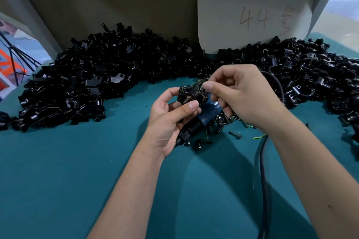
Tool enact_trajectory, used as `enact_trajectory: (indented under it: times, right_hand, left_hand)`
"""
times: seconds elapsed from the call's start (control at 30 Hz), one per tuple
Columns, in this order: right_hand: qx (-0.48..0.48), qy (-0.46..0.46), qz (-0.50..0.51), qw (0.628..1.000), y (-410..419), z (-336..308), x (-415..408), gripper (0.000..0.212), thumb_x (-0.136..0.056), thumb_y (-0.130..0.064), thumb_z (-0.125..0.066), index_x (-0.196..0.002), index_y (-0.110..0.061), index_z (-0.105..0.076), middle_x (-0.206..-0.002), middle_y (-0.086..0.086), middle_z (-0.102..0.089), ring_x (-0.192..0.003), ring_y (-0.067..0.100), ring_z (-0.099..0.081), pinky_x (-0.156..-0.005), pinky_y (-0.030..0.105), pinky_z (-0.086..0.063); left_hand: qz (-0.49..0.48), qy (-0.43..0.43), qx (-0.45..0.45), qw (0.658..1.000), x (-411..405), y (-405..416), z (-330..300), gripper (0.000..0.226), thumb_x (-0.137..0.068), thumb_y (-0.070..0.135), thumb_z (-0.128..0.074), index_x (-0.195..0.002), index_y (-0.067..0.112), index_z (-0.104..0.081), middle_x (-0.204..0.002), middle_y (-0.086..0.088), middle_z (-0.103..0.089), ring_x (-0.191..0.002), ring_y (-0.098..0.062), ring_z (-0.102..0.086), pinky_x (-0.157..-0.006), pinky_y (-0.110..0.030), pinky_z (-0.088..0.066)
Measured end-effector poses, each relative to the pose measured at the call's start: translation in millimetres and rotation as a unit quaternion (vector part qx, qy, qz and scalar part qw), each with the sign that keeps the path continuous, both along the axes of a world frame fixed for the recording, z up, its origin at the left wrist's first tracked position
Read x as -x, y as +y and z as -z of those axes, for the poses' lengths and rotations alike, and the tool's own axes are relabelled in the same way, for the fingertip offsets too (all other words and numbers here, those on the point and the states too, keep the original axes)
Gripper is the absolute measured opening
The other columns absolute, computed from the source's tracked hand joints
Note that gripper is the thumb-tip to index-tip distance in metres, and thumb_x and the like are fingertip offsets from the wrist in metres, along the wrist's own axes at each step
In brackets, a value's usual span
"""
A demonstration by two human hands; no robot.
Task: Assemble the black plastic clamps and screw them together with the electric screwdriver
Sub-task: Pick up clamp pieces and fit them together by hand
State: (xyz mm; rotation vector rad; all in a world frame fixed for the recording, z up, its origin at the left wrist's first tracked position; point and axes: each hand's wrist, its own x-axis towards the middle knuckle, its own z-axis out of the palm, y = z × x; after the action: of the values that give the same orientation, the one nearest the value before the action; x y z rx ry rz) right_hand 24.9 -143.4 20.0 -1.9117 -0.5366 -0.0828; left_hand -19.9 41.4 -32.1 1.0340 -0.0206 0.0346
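so my left hand [171, 116] is curled round a black clamp [189, 96], thumb on its front, held up over the teal table [77, 170]. my right hand [240, 97] has its fingers pinched together just beside the clamp, can't tell what's in them, too small. the blue screwdriver [206, 116] lies under my hands among loose screws [235, 134], its cable [263, 170] running toward me. clamp piles [87, 79] left and right, a card [254, 13] marked 44 behind
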Motion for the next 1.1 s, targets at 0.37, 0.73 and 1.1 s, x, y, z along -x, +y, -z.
enact_trajectory:
  times: [0.37, 0.73, 1.1]
  right_hand:
    - [-0.049, 0.055, 0.001, 0.997, 10, 5, 3, 0.019, -0.092, -0.026, -0.080, -0.076, -0.017, -0.074, -0.060, 0.005, -0.066, -0.042, 0.014, -0.048, -0.038, 0.023, -0.039]
    - [-0.228, 0.165, -0.092, 0.955, 19, 4, 10, 0.022, -0.097, -0.034, -0.068, -0.093, -0.018, -0.083, -0.065, 0.001, -0.037, -0.051, 0.007, -0.029, -0.044, 0.022, -0.022]
    - [-0.275, 0.191, -0.067, 0.940, 26, 13, 13, 0.027, -0.079, -0.035, -0.081, -0.074, -0.015, -0.063, -0.058, -0.004, -0.042, -0.043, 0.005, -0.032, -0.039, 0.019, -0.030]
  left_hand:
    - [0.018, -0.022, -0.047, 0.998, 0, 0, 1, 0.033, -0.076, 0.000, -0.080, -0.101, 0.017, -0.068, -0.078, -0.001, -0.072, -0.070, -0.016, -0.071, -0.071, -0.024, -0.058]
    - [0.021, 0.005, 0.101, 0.995, -2, -8, -5, 0.051, -0.077, 0.000, -0.073, -0.125, 0.006, -0.057, -0.089, -0.007, -0.068, -0.071, -0.015, -0.069, -0.068, -0.018, -0.057]
    - [0.022, 0.006, 0.094, 0.995, -1, -8, -2, 0.048, -0.079, 0.000, -0.073, -0.123, 0.006, -0.057, -0.088, -0.004, -0.070, -0.074, -0.013, -0.069, -0.071, -0.020, -0.058]
